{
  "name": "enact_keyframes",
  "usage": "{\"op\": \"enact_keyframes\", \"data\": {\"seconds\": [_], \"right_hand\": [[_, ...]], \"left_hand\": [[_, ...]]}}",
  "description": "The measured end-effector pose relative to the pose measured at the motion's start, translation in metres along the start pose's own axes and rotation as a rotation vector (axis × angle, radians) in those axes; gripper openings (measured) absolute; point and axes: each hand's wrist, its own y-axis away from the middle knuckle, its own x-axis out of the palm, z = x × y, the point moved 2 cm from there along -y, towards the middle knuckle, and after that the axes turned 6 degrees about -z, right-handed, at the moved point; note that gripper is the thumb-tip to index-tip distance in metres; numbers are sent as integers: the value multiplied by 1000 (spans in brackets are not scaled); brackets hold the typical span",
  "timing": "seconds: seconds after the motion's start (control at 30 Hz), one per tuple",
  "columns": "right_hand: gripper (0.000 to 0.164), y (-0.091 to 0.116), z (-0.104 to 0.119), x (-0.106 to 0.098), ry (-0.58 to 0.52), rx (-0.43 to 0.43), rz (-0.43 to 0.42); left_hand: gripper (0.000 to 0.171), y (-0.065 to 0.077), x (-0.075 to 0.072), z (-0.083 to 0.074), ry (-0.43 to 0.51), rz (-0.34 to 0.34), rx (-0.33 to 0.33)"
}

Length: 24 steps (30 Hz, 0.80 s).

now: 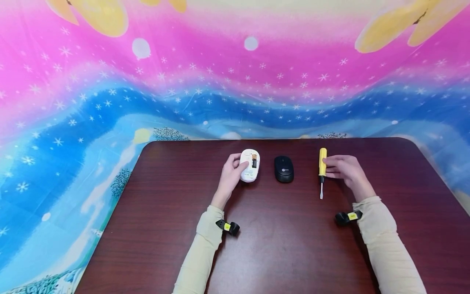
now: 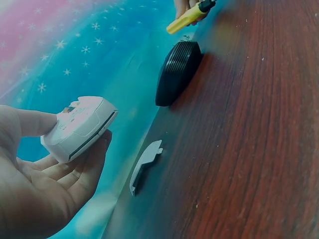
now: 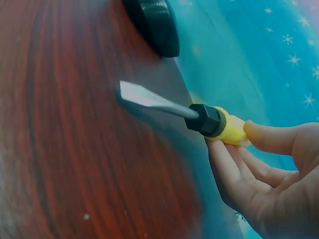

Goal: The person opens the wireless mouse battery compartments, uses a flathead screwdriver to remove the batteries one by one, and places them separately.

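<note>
My left hand (image 1: 230, 173) holds a white computer mouse (image 1: 250, 174) with its underside turned up, thumb on top and fingers beneath. A battery (image 1: 254, 161) shows in the mouse's uncovered slot. In the left wrist view a white battery cover (image 2: 144, 167) lies on the table below that mouse. On the right, my right hand (image 1: 346, 171) grips a flat-blade screwdriver (image 1: 322, 163) by its yellow handle, the blade (image 3: 144, 95) pointing toward me in the head view. Between the two hands a black computer mouse (image 1: 284, 169) rests on the table.
The dark wooden table (image 1: 279, 241) has rounded far corners. Behind it hangs a pink and blue cloth (image 1: 220, 85) with snowflakes, close along the back edge. A small black wrist camera is strapped to each sleeve (image 1: 210, 226).
</note>
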Motion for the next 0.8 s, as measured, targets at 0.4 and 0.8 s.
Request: {"op": "enact_keyframes", "data": {"seconds": [0.4, 0.8], "right_hand": [[54, -5, -6, -2, 136, -28, -22], [44, -4, -3, 5, 317, -97, -137]], "left_hand": [[38, -1, -1, -1, 9, 1, 0], [38, 0, -2, 0, 8, 6, -1]]}}
